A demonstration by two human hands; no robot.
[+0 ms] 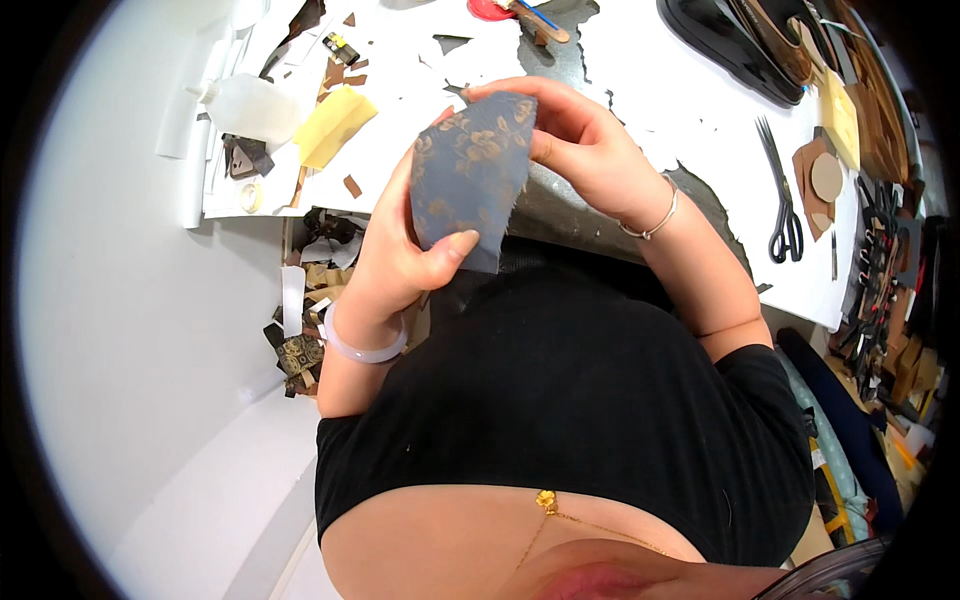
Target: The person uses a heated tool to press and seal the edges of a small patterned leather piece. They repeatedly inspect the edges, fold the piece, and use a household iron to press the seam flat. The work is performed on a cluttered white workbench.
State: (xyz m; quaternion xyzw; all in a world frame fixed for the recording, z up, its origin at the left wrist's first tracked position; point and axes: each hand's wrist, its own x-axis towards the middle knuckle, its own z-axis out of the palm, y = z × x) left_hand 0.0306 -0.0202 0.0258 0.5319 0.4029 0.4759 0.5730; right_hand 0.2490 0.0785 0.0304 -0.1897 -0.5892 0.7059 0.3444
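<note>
A blue-grey fabric piece with a golden floral pattern (470,170) is held up above the near edge of the table. My left hand (405,240) grips its left and lower side, the thumb lying across the front near the bottom corner. At the upper right edge my right hand (590,150) pinches it, thumb in front and fingers behind the top. One edge of the piece is frayed on the right. Most of the left fingers are hidden behind it.
The white table (670,130) carries a squeeze bottle (255,108), a yellow sheet (335,125) and brown scraps on the left. Black scissors (782,205), brown cut pieces (815,185) and a black shoe (735,45) lie on the right. Scraps (305,355) are heaped below the left edge.
</note>
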